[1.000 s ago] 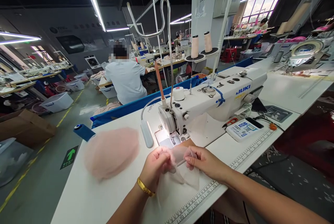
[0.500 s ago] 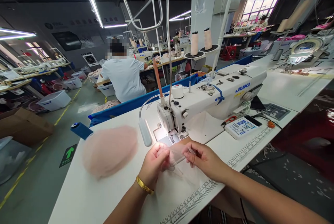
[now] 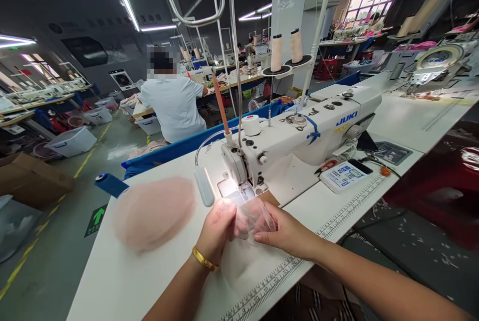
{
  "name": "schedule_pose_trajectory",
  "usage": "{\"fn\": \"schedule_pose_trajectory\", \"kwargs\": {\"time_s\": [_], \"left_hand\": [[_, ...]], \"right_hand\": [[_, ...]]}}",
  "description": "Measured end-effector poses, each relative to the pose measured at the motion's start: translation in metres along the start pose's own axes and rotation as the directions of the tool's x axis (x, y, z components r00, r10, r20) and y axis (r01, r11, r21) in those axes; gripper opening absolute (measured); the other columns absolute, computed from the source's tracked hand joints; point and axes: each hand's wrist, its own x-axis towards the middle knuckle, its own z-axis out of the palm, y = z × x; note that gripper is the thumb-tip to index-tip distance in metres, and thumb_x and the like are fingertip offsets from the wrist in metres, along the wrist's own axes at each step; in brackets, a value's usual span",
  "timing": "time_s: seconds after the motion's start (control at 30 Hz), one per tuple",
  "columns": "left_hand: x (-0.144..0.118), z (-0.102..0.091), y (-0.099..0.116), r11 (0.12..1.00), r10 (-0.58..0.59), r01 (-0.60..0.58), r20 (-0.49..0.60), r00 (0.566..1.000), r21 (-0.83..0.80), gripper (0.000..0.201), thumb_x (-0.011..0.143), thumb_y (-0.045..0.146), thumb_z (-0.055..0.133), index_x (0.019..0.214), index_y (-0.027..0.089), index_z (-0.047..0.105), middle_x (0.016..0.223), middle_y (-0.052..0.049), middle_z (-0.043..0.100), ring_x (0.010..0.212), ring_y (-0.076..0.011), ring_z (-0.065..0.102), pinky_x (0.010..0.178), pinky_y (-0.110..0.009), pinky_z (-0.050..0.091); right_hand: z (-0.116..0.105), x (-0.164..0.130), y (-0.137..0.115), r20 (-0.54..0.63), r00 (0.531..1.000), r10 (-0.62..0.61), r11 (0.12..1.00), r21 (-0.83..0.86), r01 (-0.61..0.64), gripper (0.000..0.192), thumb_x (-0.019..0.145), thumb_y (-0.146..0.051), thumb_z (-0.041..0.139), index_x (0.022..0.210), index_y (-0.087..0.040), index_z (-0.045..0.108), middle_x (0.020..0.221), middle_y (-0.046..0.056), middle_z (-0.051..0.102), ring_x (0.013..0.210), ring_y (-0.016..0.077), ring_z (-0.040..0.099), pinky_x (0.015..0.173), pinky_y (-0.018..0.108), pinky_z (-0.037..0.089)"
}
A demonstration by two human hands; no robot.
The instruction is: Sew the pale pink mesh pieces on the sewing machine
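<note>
sheer fabric piece, two hands pinching

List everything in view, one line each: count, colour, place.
sheer pink mesh piece: one, translucent pink, held between both hands at the needle
pile of pink mesh pieces: one, pale pink, table left
white Juki sewing machine: one, white, table centre
thread cones: two, beige, stand behind machine
white control panel: one, white and blue, right of machine
white sewing table: one, white, ruler along front edge
co-worker in a light shirt: one, seated at rear left, back turned
left hand: one, gold bracelet, gripping mesh
right hand: one, gripping mesh
</note>
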Motion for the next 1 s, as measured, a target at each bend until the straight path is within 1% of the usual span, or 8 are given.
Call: {"fn": "schedule_pose_trajectory", "kwargs": {"time_s": [0.3,0.47,0.63,0.73,0.8,0.87,0.93,1.0], "left_hand": [[0.004,-0.004,-0.004,1.000,0.021,-0.021,-0.066,0.998,0.007,0.042,0.083,0.061,0.071,0.081,0.021,0.058,0.063,0.002,0.064,0.051,-0.0114,0.042,0.050,-0.025,0.040],[0.000,-0.001,0.002,0.994,-0.031,0.033,0.017,0.999,-0.100,0.043,0.079,0.057,0.078,0.081,0.021,0.056,0.069,0.001,0.065,0.059,-0.0132,0.051,0.054,-0.025,0.043],[-0.002,0.002,0.004,0.991,-0.071,0.085,0.130,0.989,-0.100,0.048,0.070,0.044,0.091,0.087,0.019,0.055,0.070,0.002,0.063,0.063,-0.0124,0.054,0.062,-0.027,0.048],[-0.001,0.002,0.001,0.995,-0.062,0.070,0.109,0.992,-0.073,0.046,0.067,0.041,0.092,0.086,0.018,0.057,0.071,0.001,0.063,0.063,-0.0130,0.056,0.061,-0.027,0.048],[-0.001,0.001,0.000,0.996,-0.064,0.067,0.049,0.997,-0.064,0.045,0.064,0.037,0.093,0.085,0.018,0.059,0.079,-0.001,0.067,0.064,-0.0146,0.059,0.060,-0.028,0.050],[-0.002,0.000,-0.001,0.999,-0.011,0.010,-0.017,1.000,-0.031,0.038,0.063,0.034,0.091,0.078,0.018,0.059,0.088,-0.003,0.068,0.066,-0.0156,0.061,0.059,-0.029,0.051],[-0.004,-0.001,-0.003,0.988,0.139,-0.135,-0.046,0.989,0.076,0.027,0.067,0.030,0.085,0.070,0.017,0.061,0.091,-0.004,0.067,0.073,-0.0174,0.063,0.064,-0.030,0.053],[-0.005,-0.003,-0.004,0.919,0.337,-0.323,-0.026,0.941,0.225,0.017,0.073,0.025,0.078,0.067,0.018,0.064,0.088,-0.004,0.067,0.080,-0.0189,0.064,0.071,-0.029,0.053]], "right_hand": [[0.000,-0.002,0.004,-0.023,1.000,0.015,0.999,0.036,-0.014,0.043,0.081,-0.029,0.079,0.117,-0.021,0.057,0.090,-0.002,0.062,0.079,0.0157,0.057,0.072,0.029,0.044],[0.000,0.001,-0.002,-0.042,0.999,0.005,0.999,-0.033,-0.006,0.033,0.080,-0.037,0.080,0.099,-0.017,0.062,0.081,-0.003,0.055,0.073,0.0143,0.051,0.067,0.027,0.039],[0.000,0.003,-0.003,-0.076,0.997,-0.018,1.000,-0.001,0.018,0.037,0.083,-0.041,0.078,0.109,-0.019,0.065,0.084,-0.003,0.053,0.077,0.0153,0.051,0.070,0.028,0.042],[0.000,-0.002,-0.003,-0.097,0.987,-0.126,0.986,-0.121,0.114,0.025,0.091,-0.038,0.071,0.109,-0.021,0.067,0.087,-0.001,0.054,0.081,0.0167,0.054,0.073,0.029,0.045],[-0.001,-0.008,-0.006,-0.026,0.948,-0.316,0.907,-0.301,0.294,0.018,0.096,-0.036,0.065,0.106,-0.022,0.070,0.091,0.001,0.055,0.084,0.0175,0.056,0.076,0.030,0.046],[-0.003,-0.015,-0.011,0.160,0.840,-0.518,0.728,-0.433,0.531,0.020,0.098,-0.041,0.065,0.104,-0.023,0.072,0.097,0.004,0.056,0.089,0.0186,0.057,0.080,0.032,0.047],[-0.005,-0.020,-0.016,0.298,0.723,-0.623,0.583,-0.439,0.684,0.029,0.099,-0.049,0.064,0.103,-0.022,0.073,0.097,0.005,0.056,0.090,0.0186,0.058,0.080,0.031,0.047],[-0.008,-0.022,-0.021,0.255,0.704,-0.663,0.573,-0.432,0.696,0.032,0.103,-0.050,0.059,0.100,-0.022,0.071,0.093,0.004,0.056,0.087,0.0178,0.057,0.078,0.030,0.048]]}}
